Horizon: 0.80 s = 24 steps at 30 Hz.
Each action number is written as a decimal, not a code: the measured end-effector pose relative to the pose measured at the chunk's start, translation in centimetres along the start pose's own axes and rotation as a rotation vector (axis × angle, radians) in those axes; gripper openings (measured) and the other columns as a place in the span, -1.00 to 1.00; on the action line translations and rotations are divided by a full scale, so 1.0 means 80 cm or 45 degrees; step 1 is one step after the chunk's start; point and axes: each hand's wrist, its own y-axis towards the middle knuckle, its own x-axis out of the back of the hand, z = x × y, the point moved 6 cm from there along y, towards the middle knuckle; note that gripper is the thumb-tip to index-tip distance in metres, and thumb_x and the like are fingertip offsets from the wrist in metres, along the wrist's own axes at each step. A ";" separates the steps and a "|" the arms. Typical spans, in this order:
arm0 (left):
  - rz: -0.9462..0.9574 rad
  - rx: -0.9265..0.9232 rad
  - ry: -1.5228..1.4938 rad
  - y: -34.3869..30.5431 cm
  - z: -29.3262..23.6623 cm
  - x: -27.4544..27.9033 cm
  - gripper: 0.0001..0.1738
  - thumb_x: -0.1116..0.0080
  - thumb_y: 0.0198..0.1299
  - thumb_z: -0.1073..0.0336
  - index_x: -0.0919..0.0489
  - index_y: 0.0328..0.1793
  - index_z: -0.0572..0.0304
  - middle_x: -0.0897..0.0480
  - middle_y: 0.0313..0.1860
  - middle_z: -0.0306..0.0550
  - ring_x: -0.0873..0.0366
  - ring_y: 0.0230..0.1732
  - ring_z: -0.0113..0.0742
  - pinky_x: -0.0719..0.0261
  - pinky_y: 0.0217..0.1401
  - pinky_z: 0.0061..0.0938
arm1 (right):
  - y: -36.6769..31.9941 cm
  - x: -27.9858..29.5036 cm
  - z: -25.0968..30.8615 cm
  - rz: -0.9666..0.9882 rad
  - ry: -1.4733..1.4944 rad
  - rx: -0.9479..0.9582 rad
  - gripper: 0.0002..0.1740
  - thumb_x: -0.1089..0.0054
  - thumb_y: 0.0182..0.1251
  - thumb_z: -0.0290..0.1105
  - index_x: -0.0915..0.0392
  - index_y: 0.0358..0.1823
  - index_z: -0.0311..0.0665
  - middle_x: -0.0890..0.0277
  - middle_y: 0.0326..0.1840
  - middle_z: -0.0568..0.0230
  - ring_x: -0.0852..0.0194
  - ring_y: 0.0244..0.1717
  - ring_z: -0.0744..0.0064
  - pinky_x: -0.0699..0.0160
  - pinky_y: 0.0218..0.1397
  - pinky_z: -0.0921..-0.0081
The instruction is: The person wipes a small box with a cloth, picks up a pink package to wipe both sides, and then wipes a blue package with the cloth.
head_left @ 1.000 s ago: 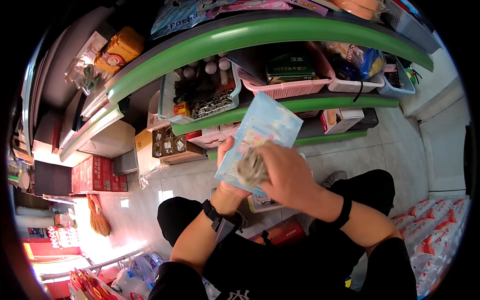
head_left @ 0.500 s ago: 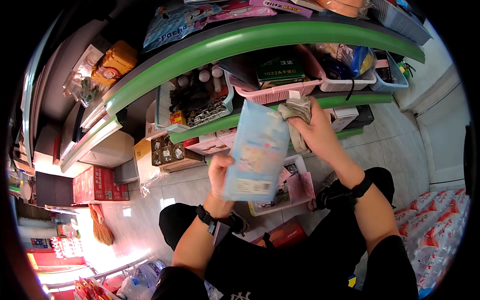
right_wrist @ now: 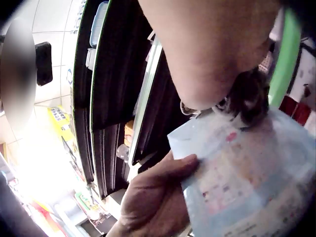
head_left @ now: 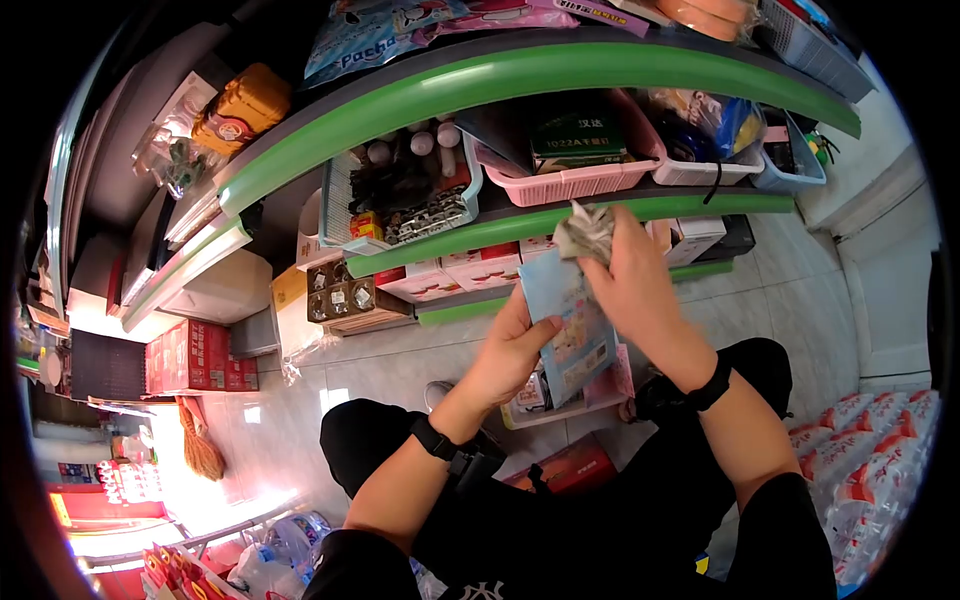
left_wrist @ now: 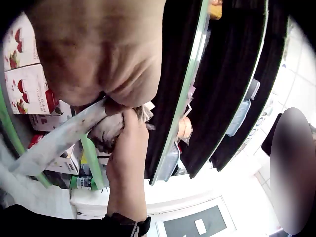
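Note:
Between my hands is a flat light-blue packet (head_left: 575,345) with a cartoon print and a barcode near its lower end. My left hand (head_left: 512,350) holds it by its left edge, thumb lying over the printed side. My right hand (head_left: 635,278) grips a crumpled greyish cloth (head_left: 583,232) at the packet's top edge. From the right wrist, the cloth (right_wrist: 249,101) bunches below my right hand (right_wrist: 217,49) against the packet (right_wrist: 237,173). In the left wrist view the packet (left_wrist: 59,138) shows nearly edge-on.
Below the packet stands a white basket (head_left: 535,418) holding pink packets. On the green-edged shelf (head_left: 450,236) ahead are a blue basket (head_left: 340,210), a pink basket (head_left: 575,187) and a white basket (head_left: 710,172). Plastic-wrapped bottles (head_left: 865,470) stand at right.
My right hand swung with the cloth off the packet's face to its right, then came to its top edge. The packet has shifted right and turned, its barcode side now facing up.

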 end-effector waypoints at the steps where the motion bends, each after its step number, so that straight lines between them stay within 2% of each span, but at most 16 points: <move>1: -0.012 -0.038 0.044 0.001 0.005 0.000 -0.41 -0.05 0.48 0.57 -0.29 0.61 0.24 -0.54 0.45 -0.09 -0.46 0.46 -0.30 -0.41 0.51 -0.33 | -0.007 -0.008 0.003 0.020 0.084 -0.015 -0.46 -0.36 0.21 -0.44 -0.36 0.17 -0.47 -0.49 0.02 -0.28 -0.49 0.09 -0.37 -0.52 0.14 -0.05; 3: -0.040 -0.114 0.131 0.002 0.015 0.006 -0.46 -0.05 0.48 0.57 -0.36 0.57 0.26 -0.58 0.41 -0.08 -0.49 0.42 -0.30 -0.43 0.47 -0.36 | -0.015 -0.013 0.025 0.062 0.230 0.037 -0.47 -0.36 0.19 -0.43 -0.38 0.14 -0.47 -0.50 0.05 -0.27 -0.50 0.10 -0.35 -0.52 0.15 -0.04; 5: 0.004 0.012 0.196 0.000 0.032 0.015 -0.51 -0.04 0.49 0.55 -0.41 0.52 0.29 -0.60 0.36 -0.08 -0.51 0.36 -0.34 -0.46 0.42 -0.40 | -0.027 -0.018 0.045 0.096 0.232 0.115 -0.47 -0.37 0.17 -0.43 -0.37 0.13 -0.45 -0.50 0.07 -0.25 -0.50 0.10 -0.34 -0.52 0.15 -0.04; 7: 0.041 0.122 0.335 -0.003 0.031 0.014 -0.47 -0.02 0.48 0.56 -0.35 0.56 0.30 -0.54 0.42 -0.07 -0.45 0.41 -0.34 -0.40 0.46 -0.42 | -0.027 -0.023 0.061 0.163 0.224 0.230 -0.45 -0.38 0.12 -0.44 -0.37 0.12 -0.44 -0.48 0.07 -0.22 -0.49 0.09 -0.33 -0.52 0.13 -0.02; 9: 0.080 0.218 0.551 -0.006 0.023 0.014 -0.31 0.03 0.46 0.60 -0.17 0.70 0.29 -0.40 0.57 -0.05 -0.30 0.57 -0.31 -0.25 0.60 -0.42 | -0.026 -0.021 0.062 0.118 0.280 0.222 -0.46 -0.38 0.11 -0.45 -0.37 0.11 -0.43 -0.46 0.03 -0.21 -0.48 0.07 -0.33 -0.52 0.11 -0.02; 11: 0.104 0.097 0.716 -0.005 0.019 0.012 -0.30 0.03 0.44 0.61 -0.15 0.70 0.30 -0.39 0.58 -0.04 -0.31 0.57 -0.31 -0.26 0.59 -0.42 | -0.025 -0.019 0.059 0.104 0.312 0.209 -0.46 -0.38 0.10 -0.47 -0.38 0.11 -0.44 -0.46 0.02 -0.21 -0.47 0.06 -0.33 -0.52 0.11 -0.02; 13: 0.080 -0.022 0.762 -0.004 0.016 0.013 -0.36 0.01 0.45 0.60 -0.23 0.64 0.30 -0.45 0.51 -0.05 -0.36 0.49 -0.35 -0.32 0.52 -0.43 | -0.022 -0.020 0.053 0.127 0.318 0.201 -0.45 -0.37 0.10 -0.48 -0.38 0.12 -0.45 -0.45 0.03 -0.22 -0.47 0.07 -0.34 -0.51 0.11 -0.02; 14: 0.044 -0.077 0.724 -0.002 0.018 0.013 -0.43 0.00 0.46 0.59 -0.31 0.58 0.31 -0.51 0.43 -0.08 -0.42 0.41 -0.38 -0.39 0.45 -0.43 | -0.019 -0.017 0.052 0.098 0.330 0.182 -0.46 -0.35 0.12 -0.48 -0.38 0.12 -0.45 -0.46 0.02 -0.23 -0.48 0.06 -0.34 -0.51 0.10 -0.03; 16: -0.010 -0.175 0.550 0.000 0.014 0.006 -0.45 0.00 0.46 0.60 -0.33 0.56 0.29 -0.54 0.39 -0.10 -0.45 0.36 -0.42 -0.43 0.41 -0.44 | -0.012 -0.010 0.049 0.043 0.356 0.143 -0.48 -0.33 0.15 -0.48 -0.38 0.13 -0.46 -0.48 0.02 -0.24 -0.50 0.04 -0.34 -0.51 0.08 -0.05; 18: -0.039 -0.256 0.283 0.001 0.006 -0.004 -0.35 0.02 0.43 0.64 -0.23 0.63 0.25 -0.49 0.46 -0.10 -0.42 0.42 -0.40 -0.39 0.45 -0.43 | -0.007 -0.013 0.026 -0.052 0.290 0.055 -0.50 -0.30 0.20 -0.46 -0.38 0.15 -0.47 -0.51 0.01 -0.25 -0.52 0.03 -0.36 -0.53 0.07 -0.07; 19: -0.003 -0.087 0.264 0.001 0.005 0.000 -0.25 0.04 0.40 0.68 -0.11 0.70 0.21 -0.44 0.51 -0.09 -0.38 0.49 -0.34 -0.32 0.53 -0.38 | -0.005 -0.012 0.015 -0.102 0.255 0.008 -0.50 -0.29 0.22 -0.45 -0.38 0.16 -0.47 -0.52 0.01 -0.25 -0.53 0.03 -0.36 -0.53 0.07 -0.08; 22: 0.000 -0.123 0.193 0.005 0.005 0.003 -0.26 0.02 0.40 0.68 -0.15 0.69 0.20 -0.46 0.51 -0.10 -0.39 0.51 -0.29 -0.30 0.57 -0.34 | 0.005 -0.008 0.001 -0.084 0.191 -0.046 -0.50 -0.26 0.27 -0.41 -0.38 0.19 -0.47 -0.56 -0.01 -0.25 -0.56 0.04 -0.38 -0.56 0.07 -0.08; 23: -0.008 -0.114 0.173 0.005 0.005 0.003 -0.26 0.01 0.40 0.67 -0.14 0.69 0.17 -0.45 0.51 -0.09 -0.39 0.51 -0.29 -0.29 0.58 -0.33 | 0.005 -0.008 -0.004 -0.048 0.190 -0.105 -0.44 -0.28 0.27 -0.40 -0.37 0.25 -0.49 -0.57 0.07 -0.30 -0.56 0.11 -0.38 -0.57 0.13 -0.06; 24: -0.016 -0.103 0.153 0.004 0.002 -0.001 -0.25 0.01 0.41 0.66 -0.13 0.70 0.15 -0.45 0.51 -0.09 -0.39 0.51 -0.29 -0.29 0.59 -0.32 | 0.006 -0.007 -0.004 -0.052 0.190 -0.104 -0.44 -0.28 0.27 -0.40 -0.37 0.25 -0.49 -0.57 0.07 -0.30 -0.56 0.11 -0.38 -0.57 0.13 -0.06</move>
